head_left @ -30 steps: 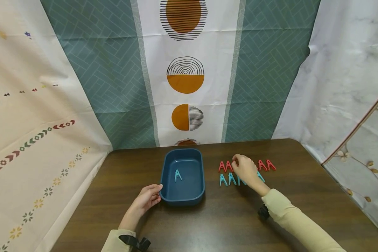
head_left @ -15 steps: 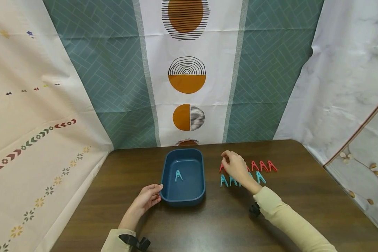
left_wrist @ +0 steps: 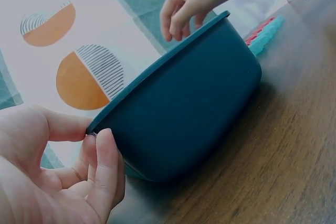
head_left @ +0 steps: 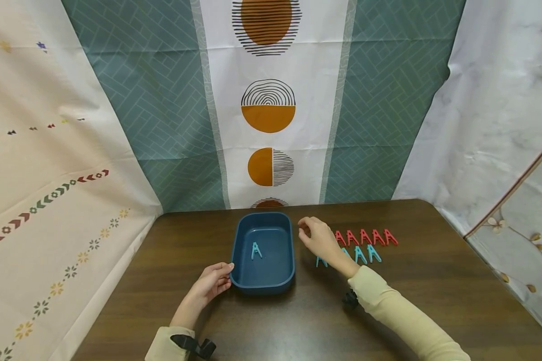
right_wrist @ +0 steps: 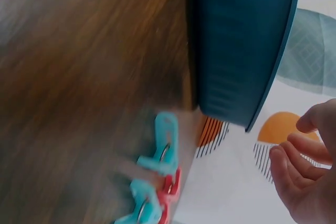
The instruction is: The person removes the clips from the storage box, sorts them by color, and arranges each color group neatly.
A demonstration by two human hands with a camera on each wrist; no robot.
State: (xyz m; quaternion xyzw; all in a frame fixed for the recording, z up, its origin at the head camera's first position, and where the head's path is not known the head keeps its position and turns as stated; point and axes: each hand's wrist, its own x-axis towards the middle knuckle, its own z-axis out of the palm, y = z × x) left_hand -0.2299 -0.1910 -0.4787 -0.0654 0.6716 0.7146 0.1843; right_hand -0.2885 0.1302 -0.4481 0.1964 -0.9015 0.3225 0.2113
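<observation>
Steadying tub by its near left corner with left hand, thumb on the rim and fingers curled against the wall, as seen plainly from the left wrist. Tub flat on table, left of middle, with one blue peg lying on its floor.

Right hand just beside the tub's right rim, raised off the table, fingers curled loosely inward. Cannot tell whether anything is pinched there: no peg visible in the fingers from head or right wrist.

Farther right, two rows on the table: red pegs behind, blue pegs in front, the leftmost blue ones partly hidden under the wrist. Both rows near the tub but apart from it.

Judging by the layout: moving pegs from rows into tub, one in, many left, with the step in hand probably the crossing between rows and tub. Needed next, if a peg sits in the fingers: clearing the rim and letting go over the tub floor. If not: reaching to the nearest row for a clean pinch on a single peg without knocking its neighbours.
</observation>
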